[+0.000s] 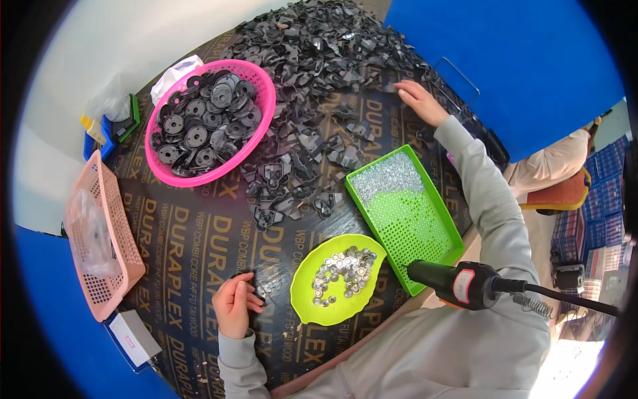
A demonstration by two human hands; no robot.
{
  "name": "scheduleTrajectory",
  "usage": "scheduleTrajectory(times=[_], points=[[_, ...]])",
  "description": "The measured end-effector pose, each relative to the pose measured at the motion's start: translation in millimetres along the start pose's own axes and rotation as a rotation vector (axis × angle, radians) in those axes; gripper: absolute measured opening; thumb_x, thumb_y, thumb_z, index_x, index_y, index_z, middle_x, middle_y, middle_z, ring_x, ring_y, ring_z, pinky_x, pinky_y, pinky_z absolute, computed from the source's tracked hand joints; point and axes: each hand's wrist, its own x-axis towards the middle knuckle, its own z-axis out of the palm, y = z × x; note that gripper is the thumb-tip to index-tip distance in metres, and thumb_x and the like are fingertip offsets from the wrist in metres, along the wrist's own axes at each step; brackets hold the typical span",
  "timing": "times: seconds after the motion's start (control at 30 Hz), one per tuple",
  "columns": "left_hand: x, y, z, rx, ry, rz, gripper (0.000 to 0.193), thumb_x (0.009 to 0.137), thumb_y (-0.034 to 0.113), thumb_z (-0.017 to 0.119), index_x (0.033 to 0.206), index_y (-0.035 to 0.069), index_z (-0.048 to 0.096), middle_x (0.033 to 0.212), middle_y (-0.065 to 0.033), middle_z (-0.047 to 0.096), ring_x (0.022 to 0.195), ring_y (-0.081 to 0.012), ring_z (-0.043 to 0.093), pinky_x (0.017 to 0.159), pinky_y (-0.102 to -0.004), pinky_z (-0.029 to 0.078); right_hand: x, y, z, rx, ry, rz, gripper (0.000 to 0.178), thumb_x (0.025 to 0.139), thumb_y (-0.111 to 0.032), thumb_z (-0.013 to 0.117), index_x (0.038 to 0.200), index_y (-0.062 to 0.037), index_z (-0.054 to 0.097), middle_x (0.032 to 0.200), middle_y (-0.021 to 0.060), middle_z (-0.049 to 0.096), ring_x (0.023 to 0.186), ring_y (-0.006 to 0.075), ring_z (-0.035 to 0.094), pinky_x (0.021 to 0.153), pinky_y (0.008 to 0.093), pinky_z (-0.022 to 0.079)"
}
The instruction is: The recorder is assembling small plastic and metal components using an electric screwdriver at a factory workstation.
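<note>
Black power tool (pixel 458 286) looms at four o'clock, left grip (pixel 234 306) half-curled at seven, right grip (pixel 425 105) outstretched at one, any hold unclear.

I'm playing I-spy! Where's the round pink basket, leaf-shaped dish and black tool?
Round pink basket (pixel 268 110): head view, right rim.
Leaf-shaped dish (pixel 332 315): head view, bare lower part.
Black tool (pixel 440 278): head view, its body.

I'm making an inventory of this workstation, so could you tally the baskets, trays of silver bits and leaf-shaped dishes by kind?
Baskets: 2 (a round bright pink basket and an oblong pale pink basket)
Trays: 1 (green tray)
Leaf-shaped dishes: 1 (yellow-green dish)
Total: 4
</note>
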Motion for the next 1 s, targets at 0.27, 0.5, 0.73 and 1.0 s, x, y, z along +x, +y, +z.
scheduleTrajectory(times=[0.27,0.5,0.73,1.0], points=[[1,3,1,-0.018,-0.022,0.019,0.026,0.092,0.017,0.042,0.1,-0.003,0.057,0.074,-0.0061,0.053,0.052,-0.0112,0.056,0.043,-0.0196,0.045,21,102,-48,-0.476,0.331,0.526,0.049,0.076,-0.048,0.053,0.116,-0.0186,0.051,0.122,0.0117,0.046,0.105,0.0328,0.048,0.089,0.0416,0.039],[-2,2,-1,-0.008,-0.001,0.008,0.026,0.092,0.017,0.042,0.099,-0.003,0.057,0.074,-0.0063,0.053,0.051,-0.0117,0.056,0.042,-0.0195,0.045,45,64,-5,-0.293,0.001,0.287,0.04,0.083,-0.044,0.048,0.111,-0.0166,0.055,0.119,0.0125,0.046,0.115,0.0301,0.038,0.097,0.0377,0.031],[-1,4,-1,-0.011,-0.017,0.0,0.026,0.092,0.017,0.042,0.1,-0.003,0.057,0.074,-0.0061,0.053,0.051,-0.0115,0.056,0.042,-0.0197,0.045,-12,-15,-92,-0.155,-0.049,0.596,0.034,0.085,-0.033,0.049,0.107,-0.0083,0.056,0.088,0.0097,0.061,0.081,0.0228,0.059,0.071,0.031,0.047],[1,-3,-1,0.003,-0.007,0.029,0.025,0.092,0.016,0.042,0.1,-0.002,0.057,0.074,-0.0051,0.052,0.051,-0.0109,0.056,0.042,-0.0193,0.045,-44,9,-59,-0.012,-0.305,0.748,0.058,0.082,-0.055,0.042,0.119,-0.0106,0.048,0.104,0.0145,0.056,0.072,0.0286,0.059,0.051,0.03,0.05]])
